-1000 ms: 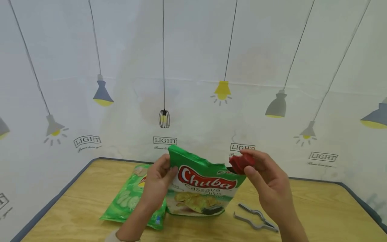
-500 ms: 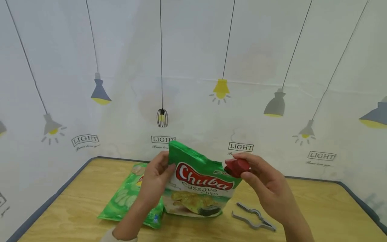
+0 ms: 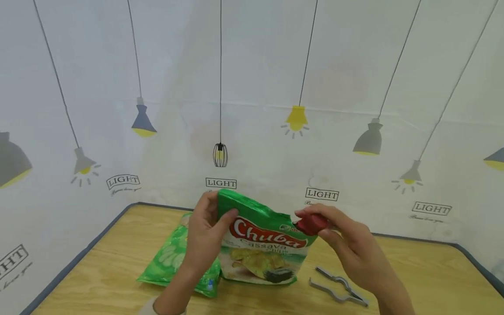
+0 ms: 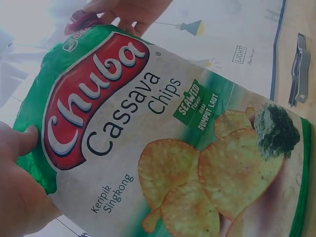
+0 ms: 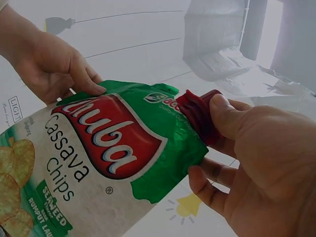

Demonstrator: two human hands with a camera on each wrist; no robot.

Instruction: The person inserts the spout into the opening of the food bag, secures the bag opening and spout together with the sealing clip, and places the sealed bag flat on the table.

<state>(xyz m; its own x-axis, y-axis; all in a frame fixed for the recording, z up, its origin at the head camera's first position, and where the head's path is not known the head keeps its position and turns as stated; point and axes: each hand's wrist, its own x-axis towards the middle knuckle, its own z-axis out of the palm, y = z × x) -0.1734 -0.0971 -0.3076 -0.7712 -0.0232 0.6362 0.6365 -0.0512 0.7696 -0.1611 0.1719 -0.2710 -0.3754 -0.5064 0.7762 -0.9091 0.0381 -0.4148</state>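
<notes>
A green and white Chuba cassava chips bag (image 3: pixel 260 245) stands tilted over the table. My left hand (image 3: pixel 206 227) grips its upper left corner, thumb on the front and fingers behind. At the upper right corner my right hand (image 3: pixel 350 245) pinches a red clip (image 3: pixel 313 224) with ridged sides between thumb and fingers. In the right wrist view the red clip (image 5: pixel 200 113) sits over the bag's top edge beside the brand logo, and the lower fingers of my right hand (image 5: pixel 266 153) are close to the bag's side. The clip's far side is hidden.
A second green chip bag (image 3: pixel 169 262) lies flat on the wooden table (image 3: pixel 102 253), left of the held bag and partly behind my left arm. A grey two-armed tool with wavy arms (image 3: pixel 340 286) lies spread at the right. A lamp-printed white sheet (image 3: pixel 260 144) hangs behind.
The red clip has come slightly down and further over the bag's upper right corner. My left thumb lies further across the bag's front. The head view has shifted a little.
</notes>
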